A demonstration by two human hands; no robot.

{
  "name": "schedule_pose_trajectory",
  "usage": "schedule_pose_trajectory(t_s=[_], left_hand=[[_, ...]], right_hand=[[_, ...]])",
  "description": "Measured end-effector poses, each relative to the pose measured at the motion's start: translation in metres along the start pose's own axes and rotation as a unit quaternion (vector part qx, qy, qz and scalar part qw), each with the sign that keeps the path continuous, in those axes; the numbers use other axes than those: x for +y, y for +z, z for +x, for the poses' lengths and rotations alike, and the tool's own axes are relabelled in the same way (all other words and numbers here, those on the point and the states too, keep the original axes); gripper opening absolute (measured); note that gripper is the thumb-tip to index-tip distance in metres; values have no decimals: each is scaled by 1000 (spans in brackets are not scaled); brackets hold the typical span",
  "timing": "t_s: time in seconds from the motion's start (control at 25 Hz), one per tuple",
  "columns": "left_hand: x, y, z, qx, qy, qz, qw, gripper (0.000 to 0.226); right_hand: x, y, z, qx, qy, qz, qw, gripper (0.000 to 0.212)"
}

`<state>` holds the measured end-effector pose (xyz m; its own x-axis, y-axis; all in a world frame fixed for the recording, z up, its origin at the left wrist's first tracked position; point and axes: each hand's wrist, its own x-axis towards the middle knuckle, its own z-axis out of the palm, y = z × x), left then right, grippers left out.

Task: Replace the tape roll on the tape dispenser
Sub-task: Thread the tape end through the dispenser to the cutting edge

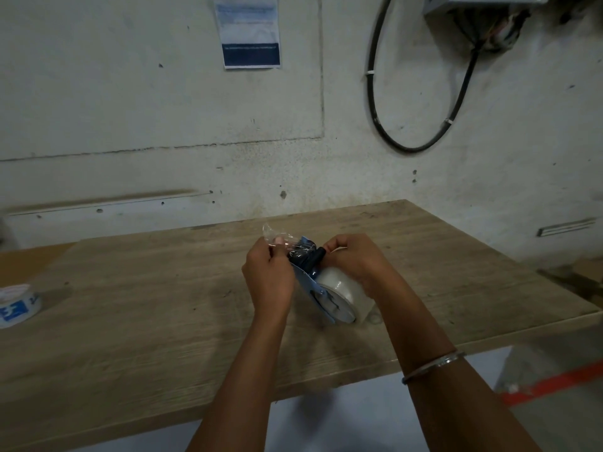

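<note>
A blue tape dispenser (308,265) is held above the middle of the wooden table (163,321). A clear tape roll (342,291) sits mounted on it, at its near end. My left hand (269,275) pinches the loose clear tape end (274,234), which sticks up crumpled over the dispenser's front. My right hand (355,259) grips the dispenser at its black roller and rests over the roll. A second tape roll (18,305), white with blue print, lies on the table's far left edge.
A concrete wall stands right behind the table, with a paper notice (249,31) and a looped black cable (421,102) under a metal box. The table's right edge drops to a floor with an orange line (551,383).
</note>
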<state>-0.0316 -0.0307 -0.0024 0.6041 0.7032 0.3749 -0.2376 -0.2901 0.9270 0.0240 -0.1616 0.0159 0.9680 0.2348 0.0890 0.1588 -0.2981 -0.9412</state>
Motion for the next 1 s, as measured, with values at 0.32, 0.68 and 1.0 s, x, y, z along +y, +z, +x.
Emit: schedule_pose_trajectory(t_s=[0.32, 0.68, 1.0], left_hand=[[5, 0, 0, -5, -4, 16, 1000, 25], [-4, -7, 12, 25, -118, -56, 991, 29], [-6, -5, 15, 22, -159, -75, 984, 29]], right_hand=[[-1, 0, 2, -18, 35, -44, 998, 10], [-3, 12, -5, -49, -27, -39, 998, 9], [-1, 9, -7, -45, -32, -31, 998, 5]])
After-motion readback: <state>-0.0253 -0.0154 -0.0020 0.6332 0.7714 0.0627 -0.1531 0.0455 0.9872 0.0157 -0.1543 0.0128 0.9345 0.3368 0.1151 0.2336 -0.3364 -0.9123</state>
